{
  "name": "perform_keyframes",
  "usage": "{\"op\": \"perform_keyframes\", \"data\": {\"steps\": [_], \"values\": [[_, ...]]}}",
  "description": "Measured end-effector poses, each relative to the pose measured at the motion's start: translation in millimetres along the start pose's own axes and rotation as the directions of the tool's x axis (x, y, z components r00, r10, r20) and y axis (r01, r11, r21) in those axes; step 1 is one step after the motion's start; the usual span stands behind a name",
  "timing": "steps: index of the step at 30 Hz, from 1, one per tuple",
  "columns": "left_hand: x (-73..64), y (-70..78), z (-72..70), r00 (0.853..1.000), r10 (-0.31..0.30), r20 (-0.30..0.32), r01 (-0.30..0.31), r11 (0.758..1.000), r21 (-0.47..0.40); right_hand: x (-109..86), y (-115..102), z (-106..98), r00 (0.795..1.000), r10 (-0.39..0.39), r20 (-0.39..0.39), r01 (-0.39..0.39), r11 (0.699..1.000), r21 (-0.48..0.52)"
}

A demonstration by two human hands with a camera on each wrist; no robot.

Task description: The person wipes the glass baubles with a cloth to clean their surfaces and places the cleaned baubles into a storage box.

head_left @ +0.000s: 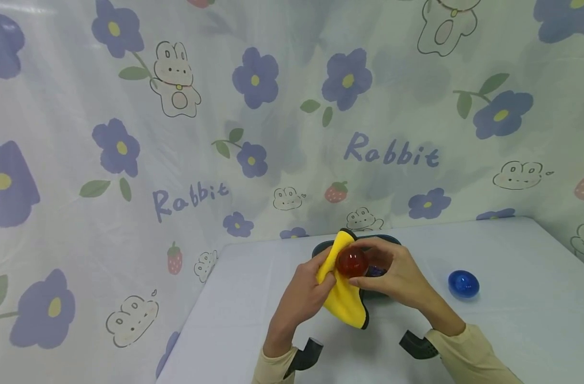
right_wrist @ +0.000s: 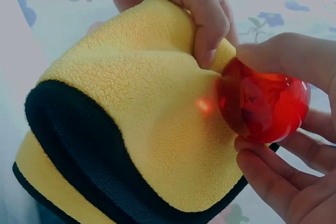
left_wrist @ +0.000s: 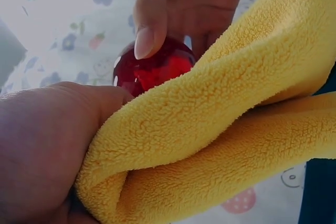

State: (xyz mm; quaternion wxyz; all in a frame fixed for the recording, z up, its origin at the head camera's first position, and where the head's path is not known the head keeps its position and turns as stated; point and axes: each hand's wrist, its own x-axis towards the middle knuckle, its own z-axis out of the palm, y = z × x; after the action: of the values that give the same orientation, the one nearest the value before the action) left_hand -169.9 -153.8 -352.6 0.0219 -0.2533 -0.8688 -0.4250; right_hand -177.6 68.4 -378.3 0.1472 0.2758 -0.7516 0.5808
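Note:
In the head view my left hand (head_left: 307,290) grips a folded yellow plush cloth (head_left: 344,306) with a dark edge. My right hand (head_left: 392,272) pinches a clear red ball (head_left: 352,262) between thumb and fingers, right against the cloth's face. The right wrist view shows the red ball (right_wrist: 265,103) with light shining through it onto the yellow cloth (right_wrist: 157,129), whose back is dark. From the left wrist, the cloth (left_wrist: 173,119) bends in a loose fold and covers part of the ball (left_wrist: 155,69).
Behind the hands a dark tray (head_left: 388,238) stands on the white table (head_left: 244,282), with something blue (head_left: 375,271) inside. A clear blue ball (head_left: 463,284) lies on the table to the right. A curtain printed with flowers and rabbits (head_left: 287,128) hangs behind the table.

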Motion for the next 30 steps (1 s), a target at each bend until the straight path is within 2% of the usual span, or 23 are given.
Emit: {"op": "perform_keyframes", "data": {"steps": [7, 23, 30], "values": [[-0.5, 1.3, 0.0, 1.0, -0.023, 0.015, 0.023, 1.0, 0.016, 0.5, 0.6, 1.3, 0.997, 0.05, -0.054, -0.052, 0.998, -0.04], [-3.2, 6.5, -1.5, 1.0, -0.024, 0.012, 0.023, 1.0, 0.02, 3.5, 7.8, -3.9, 0.99, 0.122, -0.072, -0.122, 0.992, -0.005], [-6.1, 12.7, -2.7, 1.0, -0.014, -0.02, 0.015, 0.999, 0.031, 3.6, 9.0, -4.9, 0.989, 0.126, -0.081, -0.133, 0.986, -0.099]]}}
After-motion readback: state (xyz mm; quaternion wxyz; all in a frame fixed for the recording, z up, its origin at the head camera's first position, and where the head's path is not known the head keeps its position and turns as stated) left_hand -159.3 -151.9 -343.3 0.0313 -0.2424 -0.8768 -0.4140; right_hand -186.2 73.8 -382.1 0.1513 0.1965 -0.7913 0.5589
